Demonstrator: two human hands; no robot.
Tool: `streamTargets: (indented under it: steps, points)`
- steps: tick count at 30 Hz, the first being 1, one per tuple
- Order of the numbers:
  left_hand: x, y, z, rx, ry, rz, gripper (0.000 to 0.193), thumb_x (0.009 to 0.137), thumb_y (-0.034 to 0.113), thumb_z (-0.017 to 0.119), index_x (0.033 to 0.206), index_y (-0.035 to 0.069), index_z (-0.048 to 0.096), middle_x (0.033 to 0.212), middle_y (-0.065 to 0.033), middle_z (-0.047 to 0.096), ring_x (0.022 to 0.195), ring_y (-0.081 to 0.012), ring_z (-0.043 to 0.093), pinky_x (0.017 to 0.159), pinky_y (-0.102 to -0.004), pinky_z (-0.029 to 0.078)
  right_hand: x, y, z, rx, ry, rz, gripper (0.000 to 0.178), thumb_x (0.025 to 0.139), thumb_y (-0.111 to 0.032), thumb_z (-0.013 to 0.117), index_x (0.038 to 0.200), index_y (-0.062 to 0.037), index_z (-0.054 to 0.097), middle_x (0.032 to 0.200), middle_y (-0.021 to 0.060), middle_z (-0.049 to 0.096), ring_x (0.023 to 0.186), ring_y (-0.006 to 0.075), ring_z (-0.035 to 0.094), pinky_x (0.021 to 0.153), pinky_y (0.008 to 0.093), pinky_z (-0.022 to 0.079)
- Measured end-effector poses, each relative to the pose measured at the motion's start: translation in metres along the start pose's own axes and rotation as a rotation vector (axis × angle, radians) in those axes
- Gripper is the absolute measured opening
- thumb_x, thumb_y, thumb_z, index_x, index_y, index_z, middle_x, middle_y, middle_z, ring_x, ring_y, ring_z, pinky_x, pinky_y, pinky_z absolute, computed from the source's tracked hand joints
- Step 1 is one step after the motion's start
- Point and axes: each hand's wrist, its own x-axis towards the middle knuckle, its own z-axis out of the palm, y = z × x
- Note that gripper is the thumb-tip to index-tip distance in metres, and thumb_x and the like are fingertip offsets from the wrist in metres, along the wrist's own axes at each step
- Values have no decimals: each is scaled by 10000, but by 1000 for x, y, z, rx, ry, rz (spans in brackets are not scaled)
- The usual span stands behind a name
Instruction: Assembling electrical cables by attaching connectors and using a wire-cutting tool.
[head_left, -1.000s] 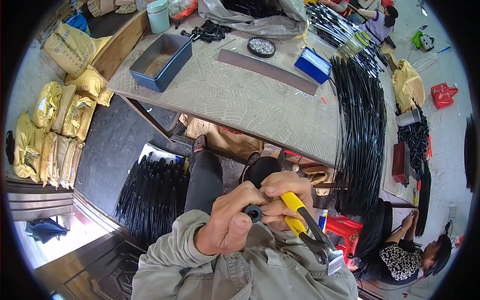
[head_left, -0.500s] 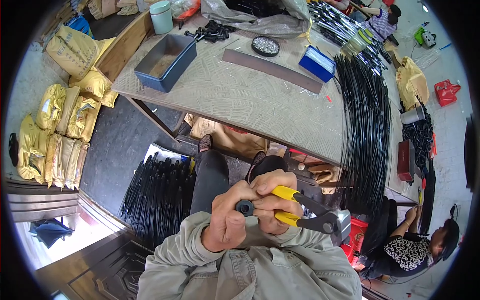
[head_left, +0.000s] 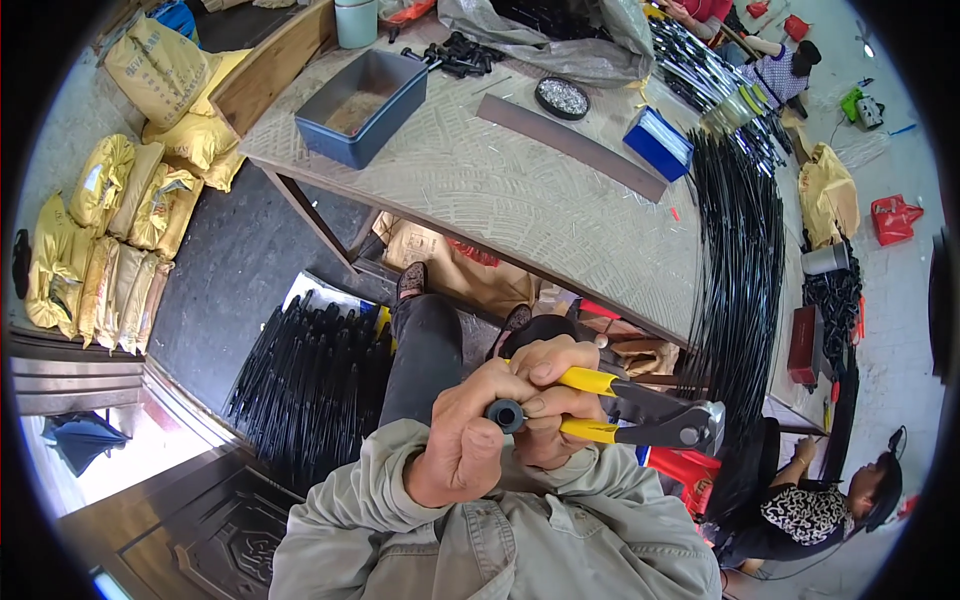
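My left hand (head_left: 462, 440) is closed around a round black part (head_left: 506, 416) with a hollow end facing up. The rest of this part is hidden in my fingers. Against it, my right hand (head_left: 556, 395) is closed, its fingertips touching the part's side. Yellow-handled pincers (head_left: 655, 414) lie in the right hand, with both handles in the palm and the dark jaws pointing right. A tiny thin piece seems to be pinched at the fingertips by the black part, too small to name.
Ahead is a worktable (head_left: 430, 190) with a blue-grey bin (head_left: 360, 115), a flat metal bar (head_left: 570, 148), a black dish (head_left: 562, 98), a blue box (head_left: 658, 143) and long black rods (head_left: 740, 260). More black rods (head_left: 310, 385) stand at my left. A co-worker (head_left: 815, 510) sits at right.
My view has shifted slightly, so the table's things sit farther right. Both hands keep their grip, with the black part and the pincers a little farther right in the picture.
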Motion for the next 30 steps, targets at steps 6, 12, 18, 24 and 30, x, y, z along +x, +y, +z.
streamTargets:
  steps: [6, 12, 18, 24, 30]
  points:
    - [2, 2, -1, 13, 11, 7, 663, 925, 554, 220, 859, -34, 520, 716, -64, 471, 610, -110, 396, 549, -246, 314, 1, 2, 7, 131, 88, 62, 217, 858, -239, 613, 781, -37, 585, 951, 113, 483, 765, 223, 546, 677, 344, 484]
    - [3, 2, 3, -6, 46, 53, 598, 935, 498, 266, 871, -39, 521, 721, -76, 478, 604, -134, 405, 545, -258, 323, 2, 5, 7, 106, 63, 31, 200, 860, -232, 605, 768, -74, 524, 946, 82, 446, 728, 186, 492, 632, 320, 443]
    - [0, -3, 2, -63, 50, 135, 482, 952, 404, 355, 907, -45, 524, 735, -100, 476, 612, -186, 429, 552, -277, 346, 0, 3, 8, 72, 84, -15, 219, 844, -249, 628, 802, -37, 593, 942, 113, 478, 742, 216, 540, 648, 341, 487]
    - [-1, -4, 3, -54, 49, 122, 487, 951, 409, 354, 905, -45, 524, 731, -100, 472, 610, -187, 429, 552, -278, 345, 0, 1, 6, 51, 74, -13, 225, 840, -252, 633, 801, -34, 591, 944, 117, 483, 747, 217, 542, 659, 343, 491]
    - [0, -3, 1, -36, 41, 124, 497, 949, 416, 356, 898, -49, 525, 733, -103, 477, 608, -189, 433, 554, -281, 349, 2, 1, 1, -26, -19, -19, 178, 860, -195, 608, 782, -69, 510, 972, 97, 439, 710, 177, 488, 627, 324, 457]
